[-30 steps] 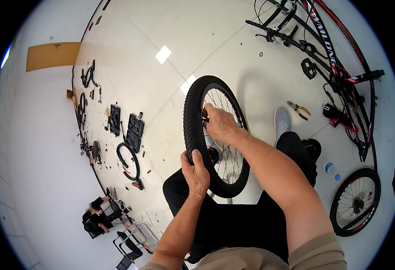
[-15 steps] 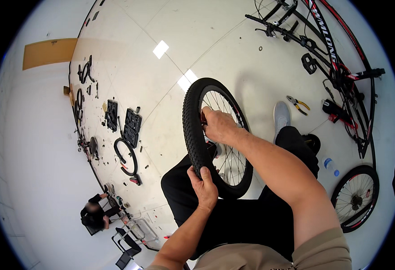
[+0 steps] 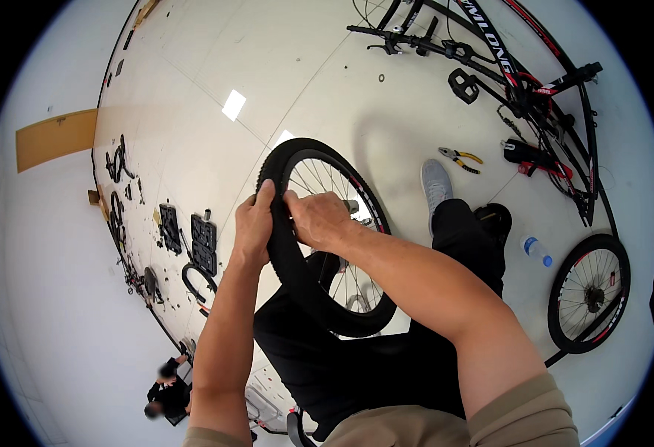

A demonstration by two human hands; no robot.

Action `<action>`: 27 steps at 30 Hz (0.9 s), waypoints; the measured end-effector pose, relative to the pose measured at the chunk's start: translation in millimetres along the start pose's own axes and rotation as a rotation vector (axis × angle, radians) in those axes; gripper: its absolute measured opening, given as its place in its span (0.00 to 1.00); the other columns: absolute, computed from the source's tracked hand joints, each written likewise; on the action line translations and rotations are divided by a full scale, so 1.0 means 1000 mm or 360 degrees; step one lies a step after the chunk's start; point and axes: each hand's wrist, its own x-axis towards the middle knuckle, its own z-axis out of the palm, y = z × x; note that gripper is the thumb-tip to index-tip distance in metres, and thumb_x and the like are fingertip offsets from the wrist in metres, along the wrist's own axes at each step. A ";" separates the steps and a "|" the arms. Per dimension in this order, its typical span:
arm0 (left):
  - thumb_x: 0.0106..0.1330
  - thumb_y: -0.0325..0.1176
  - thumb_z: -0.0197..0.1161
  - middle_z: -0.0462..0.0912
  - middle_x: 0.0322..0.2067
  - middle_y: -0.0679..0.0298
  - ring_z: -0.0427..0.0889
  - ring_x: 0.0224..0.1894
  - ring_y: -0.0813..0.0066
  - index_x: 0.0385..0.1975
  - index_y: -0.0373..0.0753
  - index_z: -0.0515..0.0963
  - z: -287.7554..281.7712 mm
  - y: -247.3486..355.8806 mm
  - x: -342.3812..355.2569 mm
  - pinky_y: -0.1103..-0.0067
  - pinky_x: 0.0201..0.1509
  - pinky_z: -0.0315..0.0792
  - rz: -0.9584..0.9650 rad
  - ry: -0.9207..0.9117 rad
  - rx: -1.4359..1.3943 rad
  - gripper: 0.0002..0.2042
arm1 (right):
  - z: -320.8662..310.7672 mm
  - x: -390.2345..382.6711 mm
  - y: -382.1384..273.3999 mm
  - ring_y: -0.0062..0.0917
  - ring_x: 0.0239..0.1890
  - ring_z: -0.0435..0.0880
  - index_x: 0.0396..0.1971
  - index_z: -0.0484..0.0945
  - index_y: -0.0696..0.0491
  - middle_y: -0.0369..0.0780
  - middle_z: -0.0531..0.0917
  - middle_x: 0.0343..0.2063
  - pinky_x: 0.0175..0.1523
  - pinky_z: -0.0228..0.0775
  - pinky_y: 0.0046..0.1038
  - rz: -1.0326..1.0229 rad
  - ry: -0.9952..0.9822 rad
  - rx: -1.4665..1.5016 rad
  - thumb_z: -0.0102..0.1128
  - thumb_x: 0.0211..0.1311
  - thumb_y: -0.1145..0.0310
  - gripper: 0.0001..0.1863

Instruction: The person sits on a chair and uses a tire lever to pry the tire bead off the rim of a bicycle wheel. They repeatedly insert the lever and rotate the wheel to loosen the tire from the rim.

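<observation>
A bicycle wheel (image 3: 306,296) with a thick black knobbly tyre stands tilted between my knees, its spokes facing right. My left hand (image 3: 254,227) wraps around the tyre's upper left side, thumb on top. On the spoke side, my right hand (image 3: 321,218) is closed against the inner edge of the tyre and the rim, thumb touching the rubber. Its fingertips are hidden, so I cannot see whether anything small is in them.
A bicycle frame (image 3: 517,86) lies at the far right. Yellow-handled pliers (image 3: 461,159), a water bottle (image 3: 537,252) and another wheel (image 3: 591,299) are on the floor nearer. Open tool cases (image 3: 204,246) lie to the left. A person (image 3: 169,391) is at the lower left.
My left hand has gone up the tyre from its lower side to beside my right hand. A dark red bit seen at my right fingers no longer shows. The view has shifted.
</observation>
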 end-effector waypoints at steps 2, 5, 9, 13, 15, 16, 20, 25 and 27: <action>0.75 0.52 0.57 0.81 0.30 0.63 0.79 0.28 0.76 0.45 0.29 0.80 -0.003 0.002 -0.003 0.78 0.31 0.74 0.0136 0.0078 0.0108 0.25 | -0.007 0.002 -0.005 0.41 0.31 0.89 0.41 0.72 0.57 0.46 0.87 0.24 0.38 0.80 0.42 -0.0047 0.0069 -0.0018 0.62 0.61 0.63 0.15; 0.76 0.50 0.56 0.80 0.35 0.62 0.77 0.36 0.78 0.47 0.28 0.78 -0.005 -0.007 -0.014 0.79 0.40 0.73 0.0378 0.0230 0.0231 0.25 | 0.001 0.001 -0.006 0.36 0.29 0.90 0.43 0.72 0.56 0.43 0.87 0.23 0.37 0.78 0.37 -0.0120 0.0033 -0.0174 0.60 0.61 0.66 0.14; 0.77 0.49 0.56 0.78 0.42 0.62 0.75 0.42 0.75 0.54 0.31 0.74 -0.005 -0.034 -0.013 0.78 0.48 0.73 0.0327 0.0301 -0.0100 0.23 | 0.019 -0.002 -0.002 0.35 0.31 0.90 0.45 0.72 0.55 0.41 0.88 0.24 0.40 0.77 0.37 -0.0063 0.0007 -0.0250 0.60 0.61 0.66 0.15; 0.77 0.50 0.55 0.78 0.40 0.62 0.76 0.40 0.73 0.51 0.33 0.75 0.011 -0.030 -0.008 0.76 0.45 0.72 0.0351 0.0464 -0.0120 0.22 | 0.017 0.001 0.001 0.34 0.32 0.90 0.45 0.72 0.54 0.41 0.88 0.25 0.41 0.77 0.35 -0.0070 0.0010 -0.0294 0.62 0.60 0.66 0.15; 0.78 0.54 0.52 0.79 0.38 0.63 0.77 0.38 0.73 0.47 0.34 0.76 0.014 -0.030 -0.009 0.76 0.44 0.73 0.0378 0.0536 0.0039 0.25 | 0.016 0.001 0.002 0.38 0.33 0.90 0.46 0.72 0.56 0.44 0.88 0.26 0.40 0.78 0.39 -0.0077 -0.0071 -0.0218 0.62 0.59 0.67 0.17; 0.78 0.55 0.51 0.80 0.38 0.62 0.77 0.38 0.73 0.47 0.33 0.77 0.014 -0.034 -0.007 0.76 0.43 0.73 0.0427 0.0563 0.0073 0.26 | 0.015 0.002 0.003 0.39 0.33 0.90 0.46 0.72 0.56 0.44 0.88 0.27 0.40 0.79 0.40 -0.0085 -0.0105 -0.0170 0.62 0.58 0.68 0.17; 0.78 0.57 0.51 0.82 0.32 0.63 0.78 0.33 0.75 0.41 0.32 0.80 0.019 -0.041 -0.005 0.77 0.38 0.73 0.0480 0.0620 0.0081 0.28 | 0.013 0.002 0.010 0.44 0.38 0.89 0.48 0.72 0.58 0.48 0.88 0.32 0.42 0.80 0.45 0.0010 -0.0078 -0.0030 0.62 0.56 0.70 0.20; 0.79 0.54 0.50 0.80 0.32 0.64 0.76 0.33 0.77 0.44 0.32 0.79 0.021 -0.055 -0.005 0.78 0.39 0.73 0.0403 0.0624 -0.0218 0.26 | -0.003 -0.001 0.013 0.45 0.34 0.88 0.50 0.69 0.59 0.48 0.86 0.27 0.42 0.78 0.45 -0.0051 -0.0154 0.0034 0.67 0.54 0.67 0.26; 0.79 0.55 0.49 0.80 0.32 0.64 0.76 0.33 0.77 0.44 0.31 0.78 0.019 -0.056 -0.013 0.79 0.39 0.73 0.0389 0.0596 -0.0247 0.27 | -0.003 0.003 0.011 0.45 0.35 0.88 0.48 0.70 0.59 0.48 0.87 0.27 0.42 0.78 0.44 -0.0084 -0.0217 -0.0027 0.68 0.53 0.67 0.24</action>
